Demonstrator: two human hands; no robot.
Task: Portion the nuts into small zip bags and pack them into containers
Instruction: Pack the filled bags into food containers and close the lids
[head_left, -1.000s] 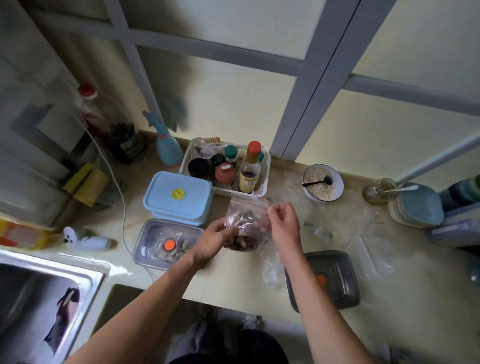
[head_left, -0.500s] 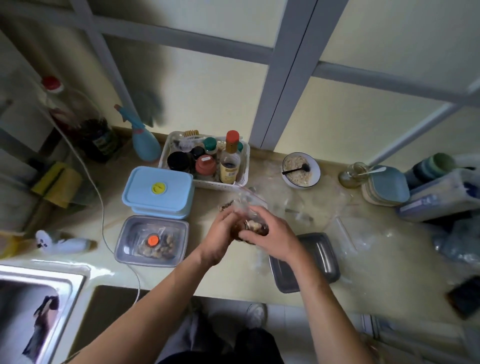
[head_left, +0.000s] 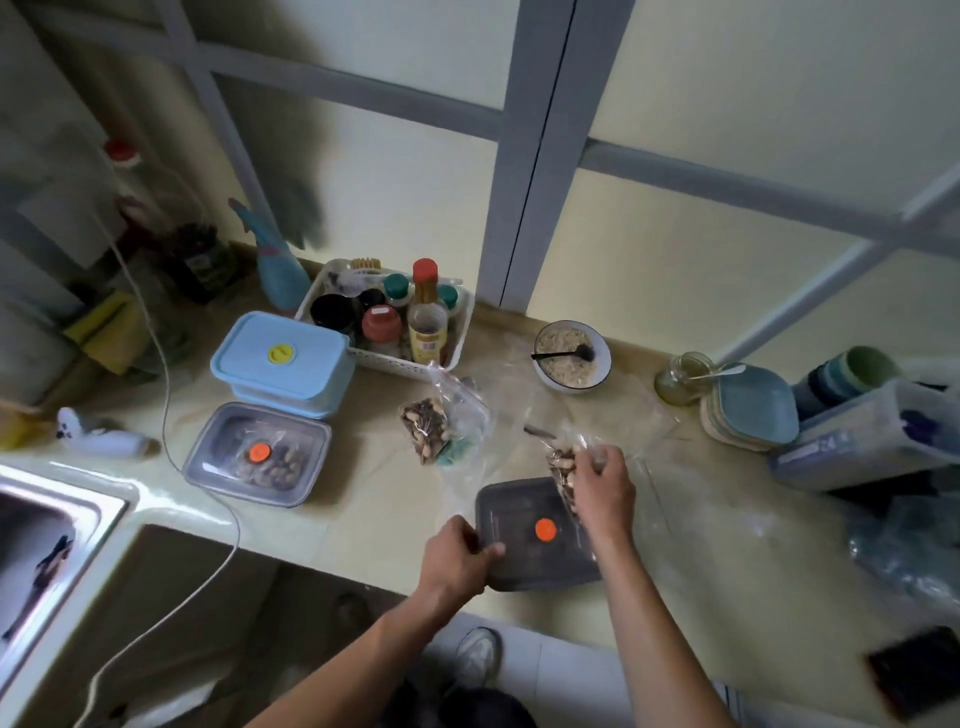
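Observation:
My right hand grips a small zip bag of nuts just above the right side of a grey lidded container with an orange valve. My left hand holds that container's left edge near the counter's front. A larger clear bag of nuts lies on the counter behind the container. A second grey container to the left is lidded, with nuts showing through its lid.
A blue lidded box and a white basket of bottles stand at the back. A bowl of oats with a spoon, a jar and stacked plates sit to the right. The sink is at the left.
My hands left the big bag, which now lies on the counter. My right hand carried a small bag of nuts over the grey container, and my left hand took hold of the container's edge.

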